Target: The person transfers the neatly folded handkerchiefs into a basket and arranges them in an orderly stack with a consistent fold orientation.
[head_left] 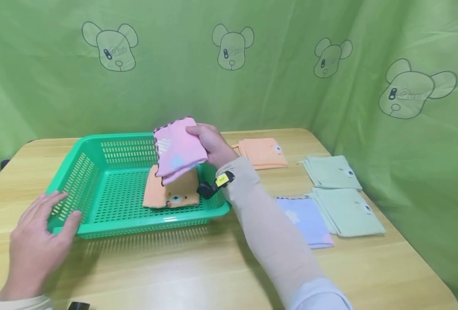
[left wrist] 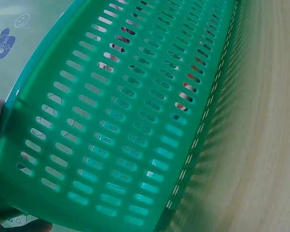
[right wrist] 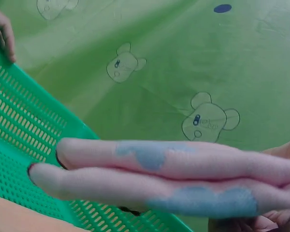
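My right hand (head_left: 214, 145) holds a folded pink towel (head_left: 180, 148) with a dark stitched edge and pale blue patches, thumb on top. The towel is raised over the right part of a green plastic basket (head_left: 126, 220). In the right wrist view its thick folded layers (right wrist: 154, 159) fill the foreground. Beneath it a folded orange towel (head_left: 151, 196) with an embroidered face lies in the basket, partly hidden by the pink one. My left hand (head_left: 38, 239) grips the basket's front-left corner, its fingers hooked over the rim.
Right of the basket on the wooden table (head_left: 221, 267) lie another folded orange towel (head_left: 261, 153), two pale green towels (head_left: 325, 172) and a lavender towel (head_left: 310, 221). A green curtain (head_left: 283, 86) with printed bear heads stands behind and at the right.
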### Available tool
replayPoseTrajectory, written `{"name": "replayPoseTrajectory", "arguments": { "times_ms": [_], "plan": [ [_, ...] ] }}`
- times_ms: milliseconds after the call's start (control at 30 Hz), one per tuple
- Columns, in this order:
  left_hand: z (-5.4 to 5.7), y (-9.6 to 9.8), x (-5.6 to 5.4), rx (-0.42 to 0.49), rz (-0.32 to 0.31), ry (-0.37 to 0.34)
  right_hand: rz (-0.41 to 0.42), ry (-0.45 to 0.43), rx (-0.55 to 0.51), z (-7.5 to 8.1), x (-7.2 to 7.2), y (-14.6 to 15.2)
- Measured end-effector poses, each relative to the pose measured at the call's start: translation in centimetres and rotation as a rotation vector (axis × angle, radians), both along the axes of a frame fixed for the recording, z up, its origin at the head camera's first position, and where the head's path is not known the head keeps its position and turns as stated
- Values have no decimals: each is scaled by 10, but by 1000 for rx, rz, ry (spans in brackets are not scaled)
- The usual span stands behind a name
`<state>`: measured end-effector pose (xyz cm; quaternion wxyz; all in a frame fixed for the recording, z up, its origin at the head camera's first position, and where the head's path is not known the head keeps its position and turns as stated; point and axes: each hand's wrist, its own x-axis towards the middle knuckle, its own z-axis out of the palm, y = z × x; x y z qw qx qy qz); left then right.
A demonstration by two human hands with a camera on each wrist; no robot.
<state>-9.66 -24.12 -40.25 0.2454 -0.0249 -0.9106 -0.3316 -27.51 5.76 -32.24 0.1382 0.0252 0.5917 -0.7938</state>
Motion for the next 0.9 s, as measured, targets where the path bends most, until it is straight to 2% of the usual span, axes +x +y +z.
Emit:
{"name": "replayPoseTrajectory", "arguments": {
  "times_ms": [133, 300, 467, 600, 700, 900],
  "plan": [
    [1, 0, 1, -13, 4, -3, -8, 20, 21, -5, 1, -3],
    [1, 1, 0, -12, 7, 11, -20, 50, 100, -12, -1, -7],
    [0, 2, -1, -7, 15, 16, -19, 42, 196, -16, -3, -10],
    [0, 2, -1, -1, 20, 11, -7, 30, 233, -17, -4, -12],
    [0, 2, -1, 0, 22, 11, 24, 11, 239, -17, -4, -13],
    [0, 2, -2, -3, 17, 20, 141, -54, 279, -19, -3, -13]
  ]
}}
